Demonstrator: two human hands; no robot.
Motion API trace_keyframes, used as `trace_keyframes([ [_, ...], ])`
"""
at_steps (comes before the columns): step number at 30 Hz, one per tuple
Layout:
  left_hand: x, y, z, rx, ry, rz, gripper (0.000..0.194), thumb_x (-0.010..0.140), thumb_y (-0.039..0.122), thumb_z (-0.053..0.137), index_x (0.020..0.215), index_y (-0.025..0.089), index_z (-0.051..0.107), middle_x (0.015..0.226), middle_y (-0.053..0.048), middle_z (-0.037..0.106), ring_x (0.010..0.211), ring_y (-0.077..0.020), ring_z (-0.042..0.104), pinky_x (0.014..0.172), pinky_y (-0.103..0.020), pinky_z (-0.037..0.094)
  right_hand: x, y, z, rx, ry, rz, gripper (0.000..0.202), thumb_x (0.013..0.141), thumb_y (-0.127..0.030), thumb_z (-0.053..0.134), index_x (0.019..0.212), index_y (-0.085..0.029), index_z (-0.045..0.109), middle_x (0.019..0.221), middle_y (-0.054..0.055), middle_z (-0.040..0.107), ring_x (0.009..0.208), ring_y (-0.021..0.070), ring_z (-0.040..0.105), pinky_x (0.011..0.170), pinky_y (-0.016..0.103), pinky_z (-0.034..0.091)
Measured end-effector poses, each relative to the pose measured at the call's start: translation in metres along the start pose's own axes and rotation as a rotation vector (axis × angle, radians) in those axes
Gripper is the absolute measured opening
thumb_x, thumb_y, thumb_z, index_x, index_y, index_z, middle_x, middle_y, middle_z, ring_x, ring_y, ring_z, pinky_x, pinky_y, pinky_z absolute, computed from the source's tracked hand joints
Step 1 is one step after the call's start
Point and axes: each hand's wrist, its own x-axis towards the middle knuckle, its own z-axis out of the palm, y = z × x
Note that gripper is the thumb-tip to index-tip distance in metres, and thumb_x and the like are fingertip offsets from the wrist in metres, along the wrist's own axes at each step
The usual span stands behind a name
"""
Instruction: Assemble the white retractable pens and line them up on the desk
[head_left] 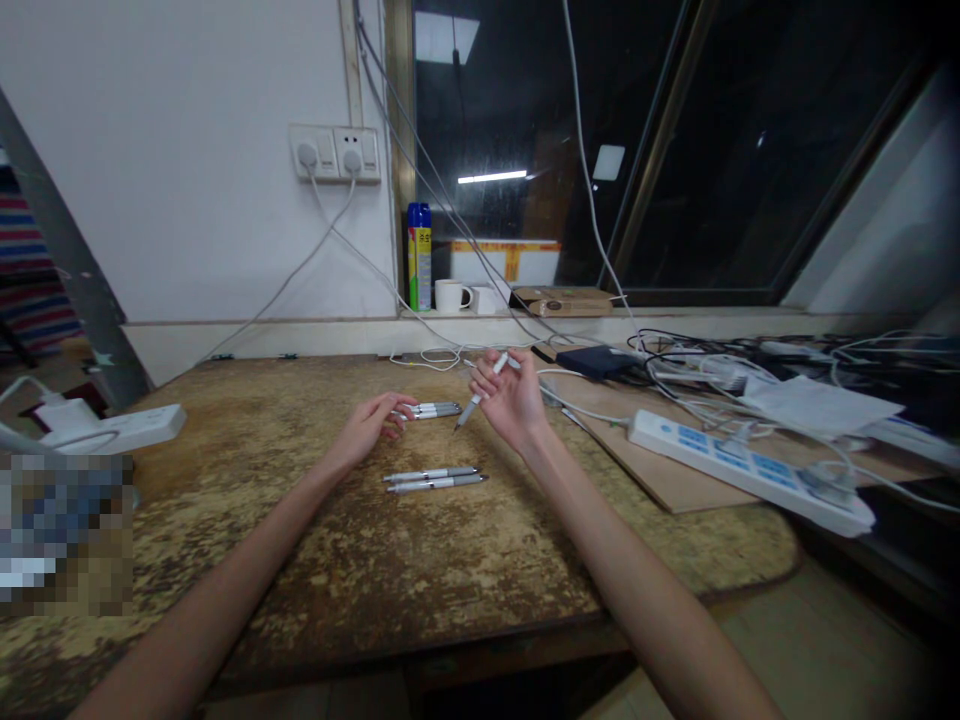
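The right hand (512,400) is raised just above the worktop (315,560), its fingers (491,385) clenched around a pen (484,385) that slants from upper right down to lower left, tip pointing toward the wood. The left hand (371,425) rests low on the worktop, its fingertips (401,410) touching the near ends of a small bunch of pens (435,410) lying flat just left of the held pen's tip; whether those fingers pinch them or only rest on them cannot be told. Nearer the person, a pair of pens (435,479) lies side by side, touching, between the two forearms and apart from both hands.

The worktop is worn wood with patchy yellow and brown stain. To the right, a white power strip (750,470) sits on a thin board (675,480), with a tangle of cables (712,370) and papers (817,405) behind it. On the sill stand a spray can (419,256) and a white mug (451,296). A wall socket (335,153) with plugs is above left, and another power strip (112,428) lies at the left edge.
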Motion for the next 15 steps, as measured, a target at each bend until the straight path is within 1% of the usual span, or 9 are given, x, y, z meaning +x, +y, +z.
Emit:
trace_keyframes([
  [4, 0.0012, -0.0015, -0.001, -0.012, -0.011, 0.009, 0.047, 0.089, 0.055, 0.056, 0.106, 0.015, 0.072, 0.092, -0.009, 0.068, 0.078, -0.0175, 0.061, 0.061, -0.023, 0.051, -0.0008, 0.0002, 0.0009, -0.026, 0.022, -0.006, 0.029, 0.094, -0.043, 0.043, 0.078, -0.022, 0.055, 0.059, -0.006, 0.025, 0.049, 0.0125, 0.029, 0.049, 0.022, 0.039],
  [8, 0.0016, -0.0015, -0.001, -0.006, -0.007, 0.008, 0.048, 0.088, 0.056, 0.056, 0.105, 0.015, 0.073, 0.091, -0.009, 0.068, 0.077, -0.0173, 0.061, 0.061, -0.023, 0.05, 0.0, 0.001, 0.001, -0.038, 0.023, -0.006, 0.026, 0.094, -0.039, 0.044, 0.076, -0.023, 0.053, 0.057, -0.006, 0.024, 0.047, 0.0128, 0.027, 0.048, 0.022, 0.037],
  [11, 0.0009, -0.0006, -0.0004, 0.016, -0.008, 0.008, 0.049, 0.088, 0.056, 0.055, 0.106, 0.014, 0.072, 0.093, -0.009, 0.068, 0.078, -0.0174, 0.06, 0.062, -0.024, 0.05, 0.0004, 0.0014, 0.0012, -0.019, 0.017, -0.02, 0.025, 0.094, -0.038, 0.044, 0.077, -0.022, 0.054, 0.057, -0.006, 0.025, 0.048, 0.0123, 0.028, 0.049, 0.022, 0.038],
  [13, 0.0006, -0.0012, -0.0003, 0.06, -0.01, 0.013, 0.046, 0.089, 0.053, 0.053, 0.105, 0.014, 0.072, 0.093, -0.009, 0.068, 0.076, -0.0171, 0.06, 0.062, -0.024, 0.049, 0.0004, 0.0013, 0.0014, -0.012, 0.012, -0.021, 0.026, 0.094, -0.037, 0.043, 0.078, -0.021, 0.055, 0.058, -0.006, 0.024, 0.049, 0.0121, 0.028, 0.05, 0.021, 0.039],
  [15, 0.0006, -0.0032, -0.0008, 0.136, 0.002, 0.032, 0.039, 0.089, 0.046, 0.052, 0.103, 0.015, 0.073, 0.088, -0.007, 0.069, 0.072, -0.0161, 0.058, 0.06, -0.024, 0.046, 0.0002, 0.0009, 0.0018, -0.026, 0.016, -0.013, 0.027, 0.094, -0.037, 0.042, 0.077, -0.021, 0.054, 0.058, -0.006, 0.023, 0.048, 0.0121, 0.027, 0.049, 0.021, 0.038],
])
